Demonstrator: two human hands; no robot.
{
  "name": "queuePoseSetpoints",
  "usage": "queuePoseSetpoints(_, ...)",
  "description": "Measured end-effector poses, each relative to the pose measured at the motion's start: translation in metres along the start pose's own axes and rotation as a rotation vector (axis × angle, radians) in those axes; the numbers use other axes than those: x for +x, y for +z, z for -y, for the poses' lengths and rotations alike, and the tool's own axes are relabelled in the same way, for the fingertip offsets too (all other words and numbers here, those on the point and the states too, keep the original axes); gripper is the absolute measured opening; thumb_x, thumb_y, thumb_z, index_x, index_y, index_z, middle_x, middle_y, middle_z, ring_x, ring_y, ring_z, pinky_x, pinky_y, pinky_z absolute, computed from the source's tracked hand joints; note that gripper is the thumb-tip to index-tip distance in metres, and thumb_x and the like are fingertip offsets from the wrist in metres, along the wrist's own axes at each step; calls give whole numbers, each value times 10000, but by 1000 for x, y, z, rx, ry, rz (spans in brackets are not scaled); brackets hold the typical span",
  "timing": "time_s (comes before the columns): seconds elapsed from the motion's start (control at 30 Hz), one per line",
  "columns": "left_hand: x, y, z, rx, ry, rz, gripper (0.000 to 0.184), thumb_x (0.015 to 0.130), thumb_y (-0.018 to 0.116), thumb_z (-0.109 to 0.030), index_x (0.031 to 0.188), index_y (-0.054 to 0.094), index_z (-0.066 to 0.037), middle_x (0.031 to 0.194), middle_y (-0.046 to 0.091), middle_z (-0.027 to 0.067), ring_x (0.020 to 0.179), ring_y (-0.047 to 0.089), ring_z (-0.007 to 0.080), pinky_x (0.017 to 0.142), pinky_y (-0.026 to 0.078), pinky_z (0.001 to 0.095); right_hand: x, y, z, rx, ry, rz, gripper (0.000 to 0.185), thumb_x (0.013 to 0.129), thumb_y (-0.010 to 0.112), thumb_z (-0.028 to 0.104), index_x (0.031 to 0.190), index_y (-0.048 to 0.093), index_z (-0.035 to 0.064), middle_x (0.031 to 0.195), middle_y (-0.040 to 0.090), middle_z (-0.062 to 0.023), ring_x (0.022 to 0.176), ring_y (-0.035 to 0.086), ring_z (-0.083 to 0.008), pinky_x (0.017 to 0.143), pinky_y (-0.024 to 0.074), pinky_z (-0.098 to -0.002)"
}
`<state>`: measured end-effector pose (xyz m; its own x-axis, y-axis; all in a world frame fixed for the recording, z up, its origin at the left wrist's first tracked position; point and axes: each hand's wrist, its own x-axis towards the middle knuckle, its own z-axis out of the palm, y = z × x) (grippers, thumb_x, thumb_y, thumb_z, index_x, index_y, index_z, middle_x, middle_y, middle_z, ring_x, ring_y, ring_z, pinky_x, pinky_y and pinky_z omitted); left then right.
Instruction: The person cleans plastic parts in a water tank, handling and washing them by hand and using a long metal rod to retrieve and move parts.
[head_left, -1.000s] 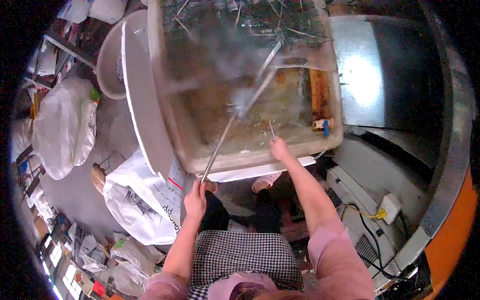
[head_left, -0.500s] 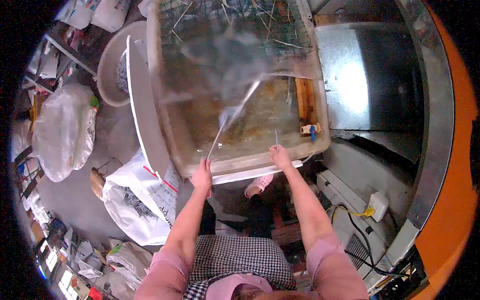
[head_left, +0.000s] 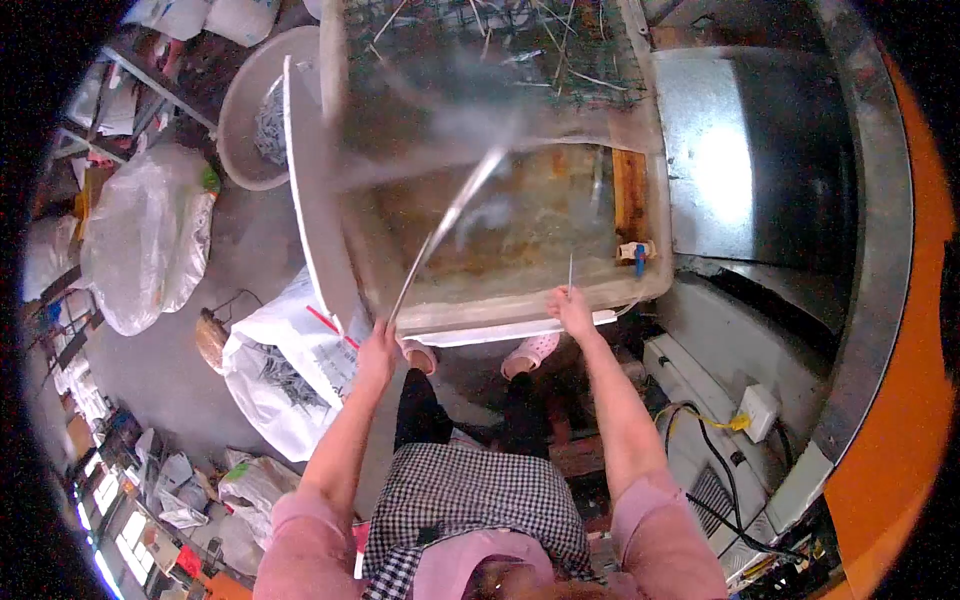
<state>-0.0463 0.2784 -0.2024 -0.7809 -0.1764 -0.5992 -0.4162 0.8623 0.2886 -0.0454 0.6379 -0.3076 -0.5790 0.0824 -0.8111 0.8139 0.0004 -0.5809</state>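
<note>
The left hand (head_left: 377, 352) is gripping the lower end of a long shiny strip (head_left: 455, 210), which is slanting up toward the frame's centre across a murky tub (head_left: 480, 315), its far end blurring into grey. The right hand (head_left: 573, 310) is gripping a short thin rod (head_left: 571, 268) at the near rim. A white board (head_left: 322, 215) is standing along the tub's left; a blue-handled valve (head_left: 637, 253) is sitting centre right.

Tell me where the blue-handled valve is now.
In the head view, the valve is right of center, at the near right corner of the tub, up and right of the right hand.
</note>
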Motion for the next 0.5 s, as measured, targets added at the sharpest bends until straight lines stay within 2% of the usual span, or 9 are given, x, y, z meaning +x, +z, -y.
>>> queuePoseSetpoints(0.03, -34, -11, 19, -44, -81, 46, 266, 877, 393, -310, 967, 484, -77, 782, 564, 237, 749, 536, 416, 624, 388, 496, -4, -1, 0, -34, -41, 13, 234, 885, 438, 220, 989, 448, 11, 730, 568, -85, 613, 575, -156, 535, 462, -266)
queuePoseSetpoints(0.07, -68, -19, 43, 12, -26, -9, 276, 874, 406, -309, 993, 495, -76, 782, 566, 231, 753, 540, 411, 632, 398, 483, -9, -2, 2, -71, -83, 25, 233, 883, 441, 219, 978, 456, 7, 722, 576, -92, 619, 583, -159, 540, 460, -265)
queuePoseSetpoints(0.17, -166, -51, 92, 160, -121, 197, 281, 874, 413, -303, 1051, 497, -102, 793, 578, 209, 746, 550, 391, 629, 418, 457, -37, -4, 25, -222, -76, -26, 230, 873, 454, 209, 953, 478, -6, 680, 582, -98, 603, 588, -159, 545, 460, -272)
queuePoseSetpoints(0.2, -197, -59, 99, 178, -128, 215, 266, 873, 415, -304, 1032, 495, -105, 787, 579, 203, 740, 552, 387, 627, 419, 459, -43, -6, 27, -223, -77, -20, 230, 873, 454, 209, 953, 478, -6, 680, 582, -98, 603, 588, -159, 545, 460, -272)
queuePoseSetpoints(0.23, -218, -67, 101, 197, -133, 233, 252, 872, 418, -304, 1012, 493, -109, 781, 581, 197, 734, 553, 383, 625, 419, 461, -43, -9, 26, -370, -97, -27, 239, 867, 460, 212, 942, 489, -13, 656, 578, -95, 586, 584, -159, 543, 461, -277)
queuePoseSetpoints(0.27, -230, -70, 98, 197, -138, 229, 252, 872, 418, -304, 1012, 493, -109, 781, 581, 197, 734, 553, 383, 625, 419, 461, -42, -14, 18, -517, -116, -34, 249, 860, 467, 216, 931, 499, -21, 632, 573, -93, 570, 580, -159, 541, 462, -283)
queuePoseSetpoints(0.3, -241, -70, 93, 216, -138, 212, 241, 871, 422, -302, 998, 490, -110, 771, 579, 196, 732, 552, 382, 624, 417, 467, -23, -22, -16, -559, -147, -15, 272, 854, 471, 231, 926, 510, -28, 639, 575, -88, 565, 576, -171, 543, 464, -292)
queuePoseSetpoints(0.33, -249, -70, 89, 234, -139, 194, 230, 869, 427, -301, 984, 488, -110, 762, 577, 195, 730, 551, 382, 622, 415, 473, -26, -25, -18, -564, -152, -11, 272, 854, 471, 231, 926, 510, -28, 639, 575, -88, 565, 576, -171, 543, 464, -292)
queuePoseSetpoints(0.5, -197, -10, 83, 59, -283, 154, 269, 873, 400, -340, 955, 488, -100, 765, 576, 207, 735, 542, 409, 624, 403, 506, -37, -38, -12, -755, -465, 7, 264, 850, 468, 214, 923, 516, -36, 662, 575, -94, 586, 573, -169, 560, 469, -294)
